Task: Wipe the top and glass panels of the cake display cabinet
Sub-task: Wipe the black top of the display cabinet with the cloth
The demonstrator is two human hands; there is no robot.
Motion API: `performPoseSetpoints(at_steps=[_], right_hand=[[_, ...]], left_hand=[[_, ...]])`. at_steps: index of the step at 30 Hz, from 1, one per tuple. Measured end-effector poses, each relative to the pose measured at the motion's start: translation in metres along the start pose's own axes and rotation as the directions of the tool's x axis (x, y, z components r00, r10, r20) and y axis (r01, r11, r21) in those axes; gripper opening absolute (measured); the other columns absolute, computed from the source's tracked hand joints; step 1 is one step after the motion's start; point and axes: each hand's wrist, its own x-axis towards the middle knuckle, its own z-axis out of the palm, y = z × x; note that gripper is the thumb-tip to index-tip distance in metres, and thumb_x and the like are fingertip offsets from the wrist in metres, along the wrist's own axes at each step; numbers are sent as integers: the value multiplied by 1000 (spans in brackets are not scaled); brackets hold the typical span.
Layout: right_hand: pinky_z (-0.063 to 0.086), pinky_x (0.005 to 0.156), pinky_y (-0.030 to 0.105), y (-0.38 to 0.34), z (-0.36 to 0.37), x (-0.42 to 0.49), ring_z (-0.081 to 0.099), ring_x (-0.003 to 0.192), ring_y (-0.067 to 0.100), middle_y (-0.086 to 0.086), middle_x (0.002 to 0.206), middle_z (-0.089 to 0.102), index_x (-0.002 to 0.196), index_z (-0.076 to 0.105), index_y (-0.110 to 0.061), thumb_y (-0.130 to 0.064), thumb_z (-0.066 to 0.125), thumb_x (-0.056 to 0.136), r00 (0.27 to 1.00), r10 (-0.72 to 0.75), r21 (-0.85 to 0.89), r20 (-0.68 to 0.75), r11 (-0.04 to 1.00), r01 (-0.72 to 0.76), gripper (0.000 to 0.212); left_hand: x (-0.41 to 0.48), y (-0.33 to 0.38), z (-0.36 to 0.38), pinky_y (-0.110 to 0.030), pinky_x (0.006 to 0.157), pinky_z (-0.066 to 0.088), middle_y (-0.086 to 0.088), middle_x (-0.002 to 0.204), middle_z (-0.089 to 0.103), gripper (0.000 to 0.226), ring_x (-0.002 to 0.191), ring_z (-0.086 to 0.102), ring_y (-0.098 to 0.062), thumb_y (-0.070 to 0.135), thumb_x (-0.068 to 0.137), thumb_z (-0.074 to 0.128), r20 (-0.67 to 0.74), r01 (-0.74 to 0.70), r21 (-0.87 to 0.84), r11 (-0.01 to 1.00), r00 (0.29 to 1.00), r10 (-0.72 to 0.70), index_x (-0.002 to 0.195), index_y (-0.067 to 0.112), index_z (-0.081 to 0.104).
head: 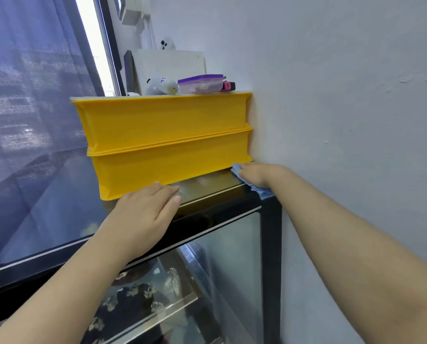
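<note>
The cake display cabinet [270, 244] has a black frame and glass panels, with its shiny top [207, 186] at chest height against the wall. My right hand [255, 173] presses a light blue cloth [263, 192] flat on the top's far right corner, next to the wall. My left hand [145, 209] lies flat on the top's front edge, fingertips touching the base of two stacked yellow crates [165, 142] that stand on the cabinet top. Inside the cabinet, a glass shelf [157, 301] and a dark patterned item show through the front pane.
A board on the yellow crates carries a plush toy [161, 86], a purple-lidded plastic box [200, 83] and a pink object [228, 86]. A white wall [344, 95] runs along the right. A large dark window [33, 120] fills the left.
</note>
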Motion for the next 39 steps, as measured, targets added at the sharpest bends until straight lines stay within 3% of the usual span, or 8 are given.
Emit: performPoseSetpoints(at_steps=[8, 11, 14, 19, 22, 27, 32, 39], right_hand=[[3, 115, 39, -89, 21, -43, 4, 146, 16, -3, 159, 3, 152, 9, -16, -31, 17, 105, 887, -431, -9, 163, 899, 438, 50], [7, 111, 26, -59, 8, -34, 8, 145, 19, 1, 158, 9, 151, 9, -11, -27, 17, 105, 960, -233, 43, 154, 972, 229, 50], [13, 116, 42, -87, 21, -22, 18, 142, 27, 12, 156, 18, 148, 19, -5, -28, 15, 102, 994, -79, -92, 77, 992, 86, 51], [7, 114, 44, -141, 39, -51, 6, 146, 20, -1, 159, 9, 151, 14, -15, -34, 13, 104, 884, -453, -46, 117, 886, 461, 51], [1, 116, 37, -107, 23, -46, 3, 146, 16, -5, 158, 7, 152, 10, -22, -35, 17, 104, 920, -356, 84, 167, 934, 347, 50], [36, 95, 34, -136, 36, -43, 48, 119, 26, 12, 135, 48, 133, 48, -10, -40, 16, 101, 974, -225, -101, 16, 969, 226, 54], [6, 115, 43, -164, 41, -65, 4, 146, 15, -3, 159, 6, 151, 14, -15, -32, 13, 105, 854, -498, 64, 150, 867, 494, 49], [13, 114, 48, -142, 42, -44, 13, 145, 22, 0, 159, 12, 150, 17, -17, -35, 14, 102, 943, -329, -170, 57, 927, 334, 52]], left_hand=[[-46, -28, -34, -32, 99, 34, 11, 131, 55, 85, 119, 49, -15, 66, 72, -2, 49, 119, 56, 991, 991, -122, 127, 32, 53], [-67, -48, -46, -32, 103, 31, 14, 138, 48, 80, 126, 43, -11, 65, 77, 0, 58, 171, 110, 979, 982, -178, 133, 33, 47], [-83, -63, -48, -31, 106, 28, 11, 142, 42, 55, 129, 40, -12, 53, 96, 14, 88, 244, 116, 963, 963, -255, 139, 31, 39], [-85, -62, -46, -36, 105, 32, 8, 144, 40, 50, 130, 39, -15, 45, 98, 17, 109, 268, 92, 959, 955, -277, 141, 30, 36], [-90, -63, -48, -36, 105, 33, 10, 142, 42, 48, 128, 40, -13, 45, 98, 17, 94, 249, 97, 964, 961, -258, 139, 31, 38], [-94, -65, -49, -35, 104, 32, 12, 136, 46, 58, 125, 41, -11, 52, 92, 9, 90, 230, 104, 968, 967, -240, 136, 33, 43], [-86, -64, -49, -35, 98, 37, 10, 126, 48, 49, 117, 45, -13, 45, 97, 11, 102, 236, 132, 963, 963, -250, 130, 34, 45], [-78, -69, -49, -36, 98, 34, 13, 127, 48, 38, 118, 41, -11, 38, 99, 22, 123, 232, 92, 968, 962, -243, 125, 36, 48]])
